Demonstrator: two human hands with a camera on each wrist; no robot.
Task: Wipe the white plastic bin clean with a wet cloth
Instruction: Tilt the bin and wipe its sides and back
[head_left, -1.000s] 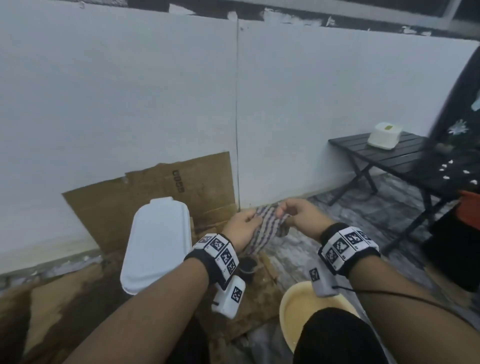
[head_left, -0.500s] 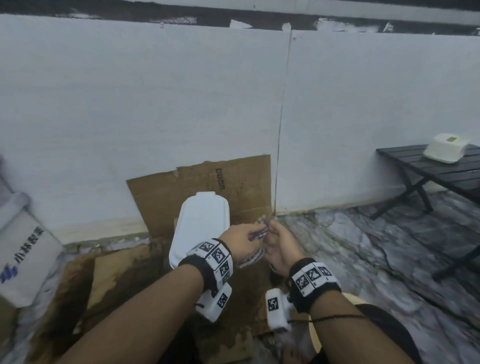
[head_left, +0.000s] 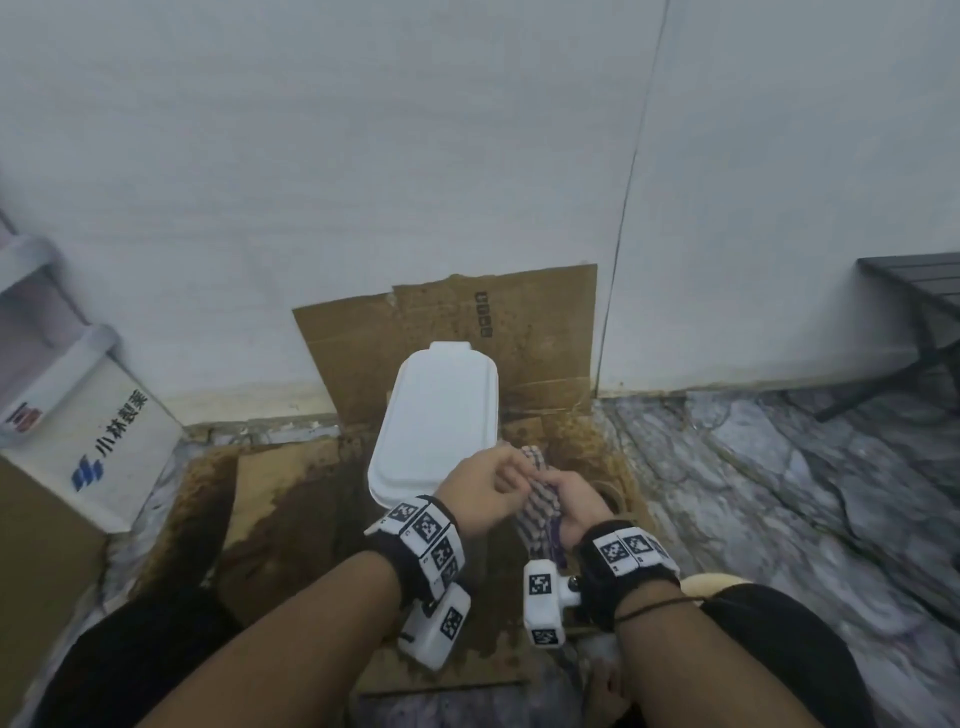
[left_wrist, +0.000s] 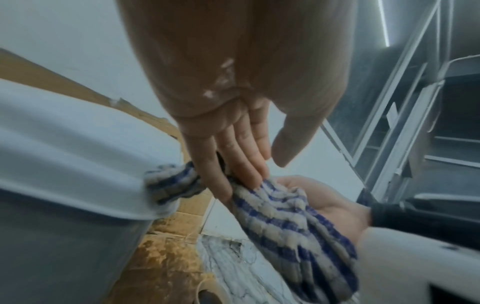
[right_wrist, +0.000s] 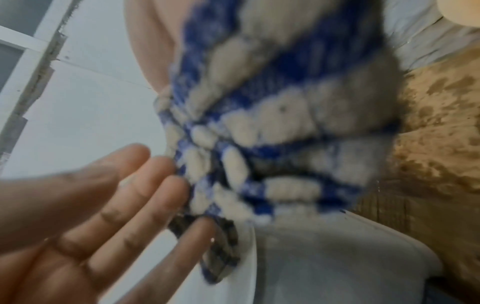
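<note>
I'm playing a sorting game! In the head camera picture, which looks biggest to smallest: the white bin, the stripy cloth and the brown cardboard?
1. Brown cardboard, standing behind the bin and lying under it.
2. White bin.
3. Stripy cloth, bunched between left hand and right hand, partly hidden.

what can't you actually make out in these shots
No view: the inside of the white bin.
Head view: yellow basin, mostly hidden behind a leg.
Head view: black table, cut off by the right edge.
Right wrist view: cloth blurred, hiding the fingers of the right hand.
</note>
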